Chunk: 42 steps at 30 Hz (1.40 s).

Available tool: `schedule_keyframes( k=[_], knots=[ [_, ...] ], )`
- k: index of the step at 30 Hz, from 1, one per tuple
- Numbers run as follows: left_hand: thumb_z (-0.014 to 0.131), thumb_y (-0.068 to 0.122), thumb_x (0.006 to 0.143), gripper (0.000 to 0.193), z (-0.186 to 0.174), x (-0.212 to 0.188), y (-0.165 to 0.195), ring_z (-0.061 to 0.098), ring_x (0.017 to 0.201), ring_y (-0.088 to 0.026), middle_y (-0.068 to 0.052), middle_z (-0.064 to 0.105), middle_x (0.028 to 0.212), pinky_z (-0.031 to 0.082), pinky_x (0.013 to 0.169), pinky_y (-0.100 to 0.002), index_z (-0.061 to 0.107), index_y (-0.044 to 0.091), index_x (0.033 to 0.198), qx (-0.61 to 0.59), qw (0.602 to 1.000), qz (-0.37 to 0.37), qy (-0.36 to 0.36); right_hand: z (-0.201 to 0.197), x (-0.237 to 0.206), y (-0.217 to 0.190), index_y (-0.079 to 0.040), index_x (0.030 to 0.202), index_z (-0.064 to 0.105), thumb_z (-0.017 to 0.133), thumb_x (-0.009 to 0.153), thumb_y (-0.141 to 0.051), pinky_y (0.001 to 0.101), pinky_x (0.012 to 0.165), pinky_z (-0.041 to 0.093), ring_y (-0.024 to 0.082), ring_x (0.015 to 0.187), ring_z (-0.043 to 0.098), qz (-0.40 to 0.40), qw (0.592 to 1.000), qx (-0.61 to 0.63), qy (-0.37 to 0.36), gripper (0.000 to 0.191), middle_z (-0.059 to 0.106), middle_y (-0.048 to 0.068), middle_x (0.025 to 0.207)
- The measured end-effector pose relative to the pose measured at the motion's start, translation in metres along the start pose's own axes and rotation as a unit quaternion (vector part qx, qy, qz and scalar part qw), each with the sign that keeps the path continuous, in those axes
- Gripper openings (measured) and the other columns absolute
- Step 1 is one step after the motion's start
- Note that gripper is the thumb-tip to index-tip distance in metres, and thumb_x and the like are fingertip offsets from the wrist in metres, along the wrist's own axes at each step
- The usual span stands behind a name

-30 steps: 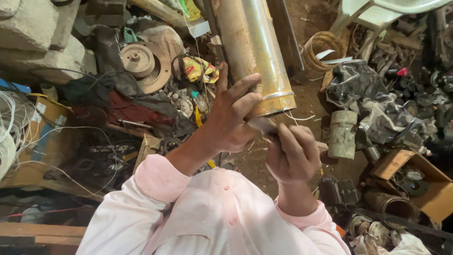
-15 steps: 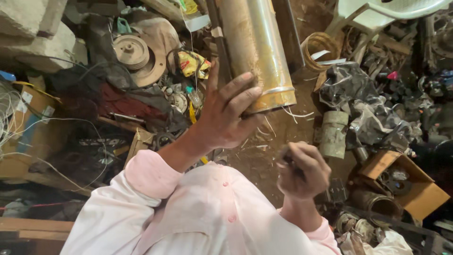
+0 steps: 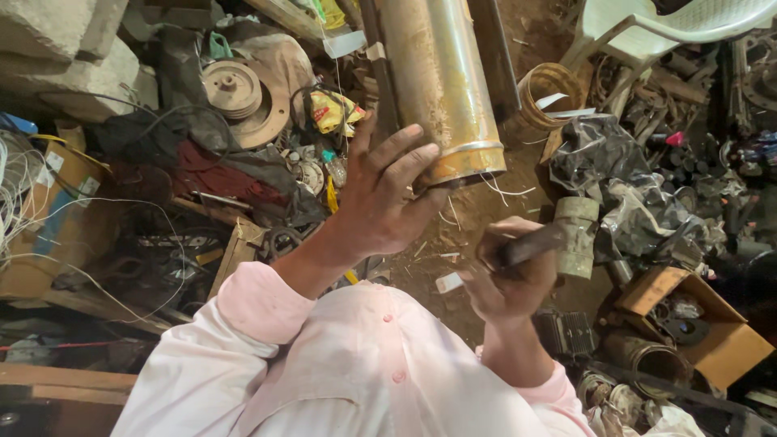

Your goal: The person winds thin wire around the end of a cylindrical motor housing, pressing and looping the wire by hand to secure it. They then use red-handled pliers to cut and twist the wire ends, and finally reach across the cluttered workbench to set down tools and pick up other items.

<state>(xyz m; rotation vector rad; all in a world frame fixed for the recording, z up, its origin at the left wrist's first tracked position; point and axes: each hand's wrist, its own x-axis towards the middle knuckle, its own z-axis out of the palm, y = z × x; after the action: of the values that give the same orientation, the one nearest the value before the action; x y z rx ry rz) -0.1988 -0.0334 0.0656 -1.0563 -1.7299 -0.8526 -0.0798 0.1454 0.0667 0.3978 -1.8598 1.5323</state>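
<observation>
Two bare hands work at the lower end of a big metal cylinder in a cluttered workshop.

Nearest the camera, pink sleeves (image 3: 259, 303) lead out to both hands. The right hand (image 3: 510, 279) is curled tight around a dark bar-shaped tool (image 3: 530, 245), held just below and apart from the cylinder. The left hand (image 3: 384, 202) has its fingers spread, their tips pressed against the side of the metal cylinder (image 3: 441, 89) near its ringed lower edge. That cylinder, dull gold and scuffed, tilts up and away over the dirt floor (image 3: 469, 218). To the right sit a cardboard box (image 3: 712, 332) of parts and crumpled plastic sheeting (image 3: 607, 162); farther back stands a white plastic chair (image 3: 647, 24). Far left lies a round metal pulley (image 3: 231, 85).
</observation>
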Motion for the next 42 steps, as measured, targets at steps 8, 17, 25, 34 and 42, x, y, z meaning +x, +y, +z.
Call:
schedule_keyframes(
  k=[8,17,25,34,42],
  knots=[
    [0.083,0.018,0.096,0.018,-0.007,0.003,0.003,0.046,0.139,-0.033,-0.011,0.05,0.139,0.03,0.123,-0.068,0.07,0.015,0.107,0.02,1.0,0.002,-0.006,0.01,0.014,0.008,0.0,0.117,0.056,0.076,0.092,0.008,0.0212,0.069,0.051,0.014,0.09,0.064,-0.03,0.999,-0.03,-0.003,0.032,0.064,0.016,0.112],
    [0.079,0.016,0.098,0.022,-0.027,0.001,0.023,0.05,0.132,-0.034,-0.011,0.05,0.131,0.04,0.118,-0.061,0.068,0.014,0.117,0.02,0.999,-0.025,0.003,0.01,0.012,0.003,0.0,0.115,0.055,0.074,0.095,0.014,0.0209,0.075,0.052,0.011,0.085,0.065,0.049,0.997,0.04,0.042,0.031,0.068,0.013,0.108],
    [0.077,0.022,0.092,0.029,-0.035,0.004,0.032,0.055,0.113,-0.024,-0.003,0.053,0.119,0.045,0.097,-0.046,0.071,0.014,0.119,0.012,0.999,0.003,-0.044,0.014,0.013,-0.001,0.0,0.115,0.055,0.074,0.095,0.014,0.0215,0.077,0.054,0.011,0.084,0.066,0.053,0.996,0.058,0.029,0.032,0.068,0.012,0.099],
    [0.078,0.012,0.085,0.025,-0.038,0.015,0.035,0.055,0.103,-0.025,-0.006,0.054,0.116,0.042,0.089,-0.046,0.068,0.015,0.108,-0.066,0.992,-0.105,-0.031,0.016,0.017,0.004,-0.004,0.108,0.045,0.063,0.101,0.018,0.0239,0.089,0.046,0.016,0.094,0.057,-0.002,1.0,0.0,-0.004,0.029,0.056,0.011,0.105],
    [0.078,0.014,0.084,0.032,-0.046,0.02,0.056,0.056,0.103,-0.032,-0.013,0.054,0.114,0.048,0.091,-0.046,0.065,0.005,0.111,-0.099,0.976,-0.186,-0.053,0.019,0.015,0.001,-0.005,0.11,0.046,0.068,0.095,0.017,0.022,0.081,0.048,0.013,0.088,0.059,0.003,1.0,0.021,0.01,0.035,0.06,0.011,0.107]
  ],
)
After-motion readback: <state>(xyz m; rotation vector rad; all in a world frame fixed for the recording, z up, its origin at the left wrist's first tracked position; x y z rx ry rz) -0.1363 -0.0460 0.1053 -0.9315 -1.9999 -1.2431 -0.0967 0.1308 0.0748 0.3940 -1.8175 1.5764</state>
